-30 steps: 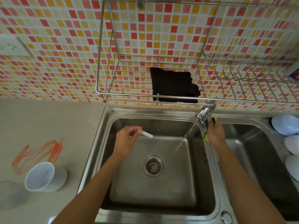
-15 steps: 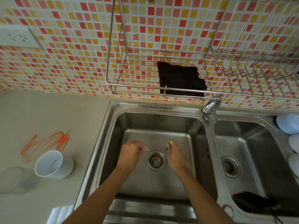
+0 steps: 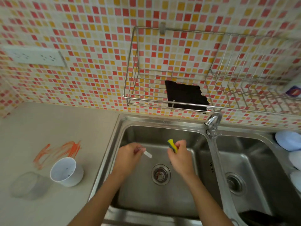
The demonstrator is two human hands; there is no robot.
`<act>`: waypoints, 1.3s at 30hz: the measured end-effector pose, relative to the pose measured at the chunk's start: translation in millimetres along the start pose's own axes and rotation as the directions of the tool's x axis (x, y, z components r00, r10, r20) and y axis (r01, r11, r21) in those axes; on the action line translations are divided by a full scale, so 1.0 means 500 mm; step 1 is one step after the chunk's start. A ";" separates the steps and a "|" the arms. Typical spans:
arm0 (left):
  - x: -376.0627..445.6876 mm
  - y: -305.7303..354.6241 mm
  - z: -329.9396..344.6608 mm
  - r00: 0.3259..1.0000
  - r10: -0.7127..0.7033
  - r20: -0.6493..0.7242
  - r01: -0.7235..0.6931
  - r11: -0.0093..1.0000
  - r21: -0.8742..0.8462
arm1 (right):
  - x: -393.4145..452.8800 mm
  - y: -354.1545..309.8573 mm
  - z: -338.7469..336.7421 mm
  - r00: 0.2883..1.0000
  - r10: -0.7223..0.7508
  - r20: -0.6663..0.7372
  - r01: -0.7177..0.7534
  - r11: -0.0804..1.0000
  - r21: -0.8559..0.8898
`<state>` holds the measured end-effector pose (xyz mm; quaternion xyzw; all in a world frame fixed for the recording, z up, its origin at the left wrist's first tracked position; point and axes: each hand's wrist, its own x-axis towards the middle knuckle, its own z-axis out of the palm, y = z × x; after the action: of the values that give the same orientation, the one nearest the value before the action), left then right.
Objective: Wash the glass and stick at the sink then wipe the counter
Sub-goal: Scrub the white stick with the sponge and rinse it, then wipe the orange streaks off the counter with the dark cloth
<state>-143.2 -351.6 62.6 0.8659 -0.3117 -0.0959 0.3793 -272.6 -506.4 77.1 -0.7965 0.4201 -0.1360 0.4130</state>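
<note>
Over the left basin of the steel sink (image 3: 162, 201), my left hand (image 3: 128, 156) pinches a short white stick (image 3: 147, 154) that points to the right. My right hand (image 3: 180, 158) grips a yellow and green sponge (image 3: 172, 145), held upright a little to the right of the stick's tip. A white cup (image 3: 66, 172) lies tilted on the beige counter (image 3: 48, 124) left of the sink, with a clear glass (image 3: 29, 185) beside it. Orange scribbles (image 3: 57, 151) mark the counter behind the cup.
The tap (image 3: 212, 122) stands at the back between the two basins. A black cloth (image 3: 187, 97) hangs in the wire rack (image 3: 133, 95) on the tiled wall. Pale bowls (image 3: 288, 140) sit at the right rim. A dark object (image 3: 259, 217) lies in the right basin.
My right hand came from the tap down into the left basin with the sponge and now holds it raised beside the stick. The water stream is no longer visible.
</note>
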 end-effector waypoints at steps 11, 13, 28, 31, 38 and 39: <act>0.010 0.043 -0.161 0.986 0.007 -0.166 -0.017 0.998 -0.059 | 0.012 -0.315 -0.120 0.915 -0.324 -0.239 0.390 0.863 0.321; 0.013 0.051 -0.188 0.982 0.011 -0.189 -0.023 0.998 -0.059 | 0.039 -0.357 -0.127 0.886 -0.341 -0.313 0.430 0.856 0.286; -0.049 -0.053 -0.299 0.936 -0.119 -0.332 0.105 0.993 -0.059 | 0.227 -0.405 -0.031 0.955 -0.264 -0.134 0.251 0.963 -0.103; -0.059 -0.069 -0.312 0.929 -0.125 -0.348 0.113 0.992 -0.054 | 0.230 -0.403 -0.026 0.960 -0.227 -0.164 0.174 0.942 -0.287; -0.098 -0.110 -0.347 0.903 -0.204 -0.379 0.177 0.979 -0.105 | 0.190 -0.409 -0.015 0.863 -0.403 -0.304 0.201 0.828 -0.524; -0.107 -0.118 -0.354 0.893 -0.219 -0.392 0.197 0.976 -0.096 | 0.175 -0.405 -0.010 0.787 -0.504 -0.357 0.292 0.813 -0.503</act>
<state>-86.6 -182.9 139.4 0.8850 -0.1303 0.0350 0.4457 -109.3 -515.5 225.0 -0.8796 0.3448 -0.3188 0.0759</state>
